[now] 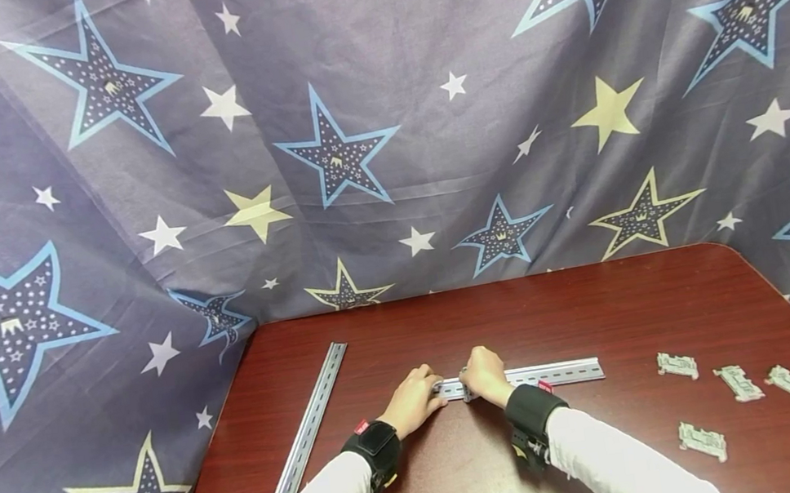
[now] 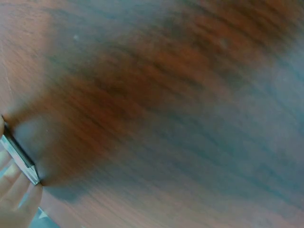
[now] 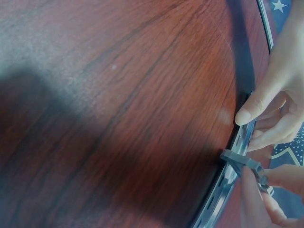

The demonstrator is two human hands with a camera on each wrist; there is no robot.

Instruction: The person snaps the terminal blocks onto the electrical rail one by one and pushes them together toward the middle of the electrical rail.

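Observation:
A slotted metal DIN rail (image 1: 566, 373) lies crosswise on the table. Its left end is gripped by my left hand (image 1: 414, 400), thumb on the near edge and fingers on the far one; the right wrist view shows this hand (image 3: 280, 95) too. Just to the right, my right hand (image 1: 486, 375) pinches a thin grey terminal block (image 3: 242, 159) that stands across the rail (image 3: 213, 204). Whether the block is latched cannot be told. In the left wrist view, only the rail end (image 2: 21, 159) and some fingers (image 2: 16, 190) show at the left edge.
A second DIN rail (image 1: 307, 434) lies slanted on the left of the reddish-brown table (image 1: 492, 317). Several pale terminal blocks, one of them a block (image 1: 702, 440) nearer the front, lie scattered on the right. A star-patterned cloth (image 1: 364, 234) hangs behind the table.

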